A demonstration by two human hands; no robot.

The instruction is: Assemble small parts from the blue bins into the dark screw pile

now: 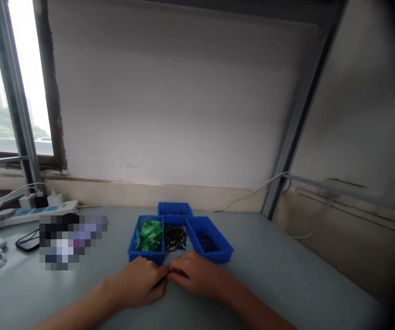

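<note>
My left hand (144, 282) and my right hand (194, 275) meet fingertip to fingertip, low over the table. Both are closed in a pinch, and whatever lies between the fingers is too small or hidden to make out. Just beyond the left hand stands a blue bin (131, 250) filled with green plastic pieces (149, 234) in clear wrapping. Past the right hand is another blue bin (223, 245) with dark small parts (207, 242) inside. Between these bins lies a loose pile of black screws (176, 237) on the table.
A third blue bin (175, 207) with small parts stands behind the pile. At the left are a white power strip (35, 211) with plugs and cables, a black-rimmed object (28, 242) and a blurred-out patch. A metal post (288, 137) rises at the right, by the wall.
</note>
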